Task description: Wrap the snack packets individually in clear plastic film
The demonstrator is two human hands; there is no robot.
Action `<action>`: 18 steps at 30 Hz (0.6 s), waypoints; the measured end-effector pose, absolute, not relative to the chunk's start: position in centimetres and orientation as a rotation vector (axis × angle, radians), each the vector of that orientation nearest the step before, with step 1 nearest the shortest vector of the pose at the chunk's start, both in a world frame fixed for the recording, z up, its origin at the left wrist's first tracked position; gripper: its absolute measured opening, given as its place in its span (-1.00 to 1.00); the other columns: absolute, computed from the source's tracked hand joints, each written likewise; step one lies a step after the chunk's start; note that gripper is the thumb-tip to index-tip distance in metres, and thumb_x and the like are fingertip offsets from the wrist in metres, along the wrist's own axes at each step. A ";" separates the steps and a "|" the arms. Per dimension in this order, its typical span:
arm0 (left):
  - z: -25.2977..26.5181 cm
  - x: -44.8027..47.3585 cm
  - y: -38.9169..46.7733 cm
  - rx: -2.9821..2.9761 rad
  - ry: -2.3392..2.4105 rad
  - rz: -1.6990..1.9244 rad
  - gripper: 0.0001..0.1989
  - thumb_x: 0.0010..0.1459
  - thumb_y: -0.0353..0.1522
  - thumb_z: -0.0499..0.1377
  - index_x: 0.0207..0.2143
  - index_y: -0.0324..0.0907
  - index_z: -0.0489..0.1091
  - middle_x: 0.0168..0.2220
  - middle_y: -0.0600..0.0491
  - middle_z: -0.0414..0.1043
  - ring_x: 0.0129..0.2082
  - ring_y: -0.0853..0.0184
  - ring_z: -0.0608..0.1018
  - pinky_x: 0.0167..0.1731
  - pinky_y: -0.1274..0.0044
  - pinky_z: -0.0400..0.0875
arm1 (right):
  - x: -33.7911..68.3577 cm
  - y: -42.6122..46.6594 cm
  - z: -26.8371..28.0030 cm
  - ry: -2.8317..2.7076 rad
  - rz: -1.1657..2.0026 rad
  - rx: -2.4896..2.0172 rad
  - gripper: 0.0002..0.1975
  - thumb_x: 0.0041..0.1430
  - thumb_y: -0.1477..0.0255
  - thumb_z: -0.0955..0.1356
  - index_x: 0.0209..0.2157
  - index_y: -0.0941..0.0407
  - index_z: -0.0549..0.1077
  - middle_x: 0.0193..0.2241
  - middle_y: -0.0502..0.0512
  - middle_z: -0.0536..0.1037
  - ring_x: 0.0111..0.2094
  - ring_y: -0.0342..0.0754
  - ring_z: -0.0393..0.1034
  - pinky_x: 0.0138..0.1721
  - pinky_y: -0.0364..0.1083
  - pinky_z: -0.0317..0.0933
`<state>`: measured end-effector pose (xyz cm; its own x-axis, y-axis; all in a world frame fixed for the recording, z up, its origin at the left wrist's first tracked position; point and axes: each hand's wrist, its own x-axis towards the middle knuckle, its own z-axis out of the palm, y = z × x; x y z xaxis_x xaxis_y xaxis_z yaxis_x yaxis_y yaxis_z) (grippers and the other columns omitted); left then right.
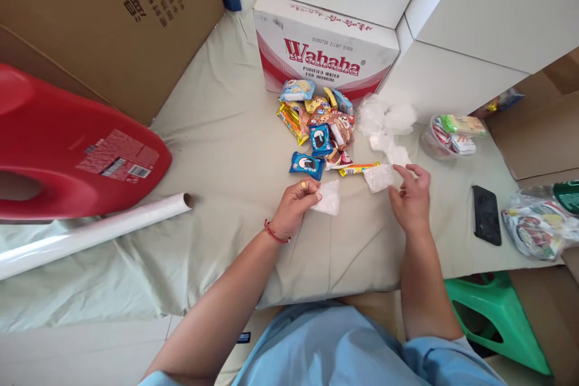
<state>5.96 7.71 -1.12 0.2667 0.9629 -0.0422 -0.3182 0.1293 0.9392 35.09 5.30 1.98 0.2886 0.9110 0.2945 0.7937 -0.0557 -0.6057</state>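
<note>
My left hand (297, 208) is closed in a pinch on the edge of a small, whitish folded plastic bag (329, 198). A similar folded bag (378, 178) lies just left of my right hand (411, 196). The thumb and index finger of that hand are spread apart at the bag's right edge; whether they touch it is hard to tell. Beyond my hands is a pile of wrapped snacks (320, 110), with two blue snack packets (307, 164) at its near side. A yellow snack stick (357, 169) lies partly behind the right-hand bag. Crumpled clear plastic bags (386, 117) sit right of the pile.
A Wahaha water carton (325, 54) stands behind the snacks. On the right are a plastic tub of packets (446, 139), a black phone (487, 215) and a filled plastic bag (538, 223). A red jug (81, 145), a white film roll (99, 232) and a cardboard box (113, 30) occupy the left.
</note>
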 end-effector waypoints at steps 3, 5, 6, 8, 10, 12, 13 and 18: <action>-0.7 5.8 7.7 0.893 0.729 1.032 -0.68 0.03 -0.22 0.39 -0.48 -0.16 0.32 -0.34 0.08 0.38 -0.37 0.38 0.41 -0.36 0.50 0.34 | 36.1 5.4 1.5 -1.636 0.245 -1.905 -0.76 0.13 0.28 0.40 -0.17 -0.02 0.60 0.22 0.21 0.41 -0.17 0.08 0.42 -0.08 0.16 0.41; -0.3 5.7 7.6 0.869 0.674 0.998 -0.69 -0.03 -0.27 0.41 -0.51 -0.17 0.32 -0.23 0.01 0.47 -0.32 0.36 0.47 -0.33 0.49 0.38 | 35.6 5.2 1.6 -1.424 0.293 -1.855 -0.83 0.15 0.26 0.40 -0.25 0.01 0.56 0.01 0.19 0.53 -0.29 -0.01 0.39 -0.21 0.07 0.41; -0.2 5.6 7.5 0.866 0.644 0.995 -0.67 -0.07 -0.31 0.42 -0.55 -0.19 0.29 -0.16 -0.02 0.50 -0.25 0.32 0.51 -0.28 0.48 0.42 | 35.1 5.0 1.8 -1.260 0.367 -1.794 -0.83 0.14 0.25 0.42 -0.27 0.02 0.53 -0.15 0.13 0.55 -0.39 -0.07 0.34 -0.34 -0.02 0.37; 0.1 5.6 7.4 0.834 0.567 0.975 -0.61 -0.15 -0.40 0.42 -0.61 -0.20 0.19 -0.12 -0.05 0.52 -0.15 0.25 0.57 -0.21 0.46 0.48 | 33.7 4.5 2.5 -0.918 0.619 -1.616 -0.76 0.06 0.24 0.49 -0.30 0.02 0.44 -0.42 -0.03 0.43 -0.55 -0.19 0.16 -0.57 -0.17 0.15; 0.2 5.7 7.3 0.768 0.490 0.937 -0.61 -0.18 -0.43 0.40 -0.59 -0.21 0.15 -0.18 0.00 0.51 -0.30 0.32 0.60 -0.33 0.51 0.47 | 32.1 4.0 3.3 -0.671 0.898 -1.439 -0.65 -0.06 0.25 0.56 -0.33 0.03 0.38 -0.53 -0.14 0.31 -0.62 -0.26 0.04 -0.67 -0.26 -0.06; 0.2 5.8 7.3 0.721 0.457 0.901 -0.66 -0.15 -0.41 0.39 -0.51 -0.20 0.21 -0.24 0.06 0.48 -0.53 0.47 0.52 -0.53 0.60 0.30 | 30.3 3.6 4.0 -0.562 1.088 -1.348 -0.57 -0.17 0.28 0.60 -0.34 0.05 0.37 -0.55 -0.16 0.34 -0.64 -0.31 -0.01 -0.70 -0.30 -0.14; 0.2 5.8 7.2 0.716 0.460 0.886 -0.68 -0.11 -0.37 0.39 -0.46 -0.19 0.25 -0.26 0.08 0.48 -0.60 0.52 0.45 -0.60 0.62 0.19 | 29.5 3.5 4.2 -0.541 1.139 -1.338 -0.55 -0.20 0.28 0.61 -0.35 0.06 0.37 -0.55 -0.16 0.37 -0.65 -0.33 -0.02 -0.71 -0.31 -0.15; 0.2 6.4 7.0 0.859 0.627 0.884 -0.55 0.02 -0.12 0.47 -0.22 -0.15 0.36 -0.22 0.11 0.44 -0.58 0.57 0.36 -0.62 0.63 0.11 | 26.0 3.1 4.3 -0.622 1.234 -1.399 -0.52 -0.17 0.19 0.64 -0.35 0.07 0.40 -0.60 -0.16 0.41 -0.70 -0.34 -0.04 -0.74 -0.30 -0.18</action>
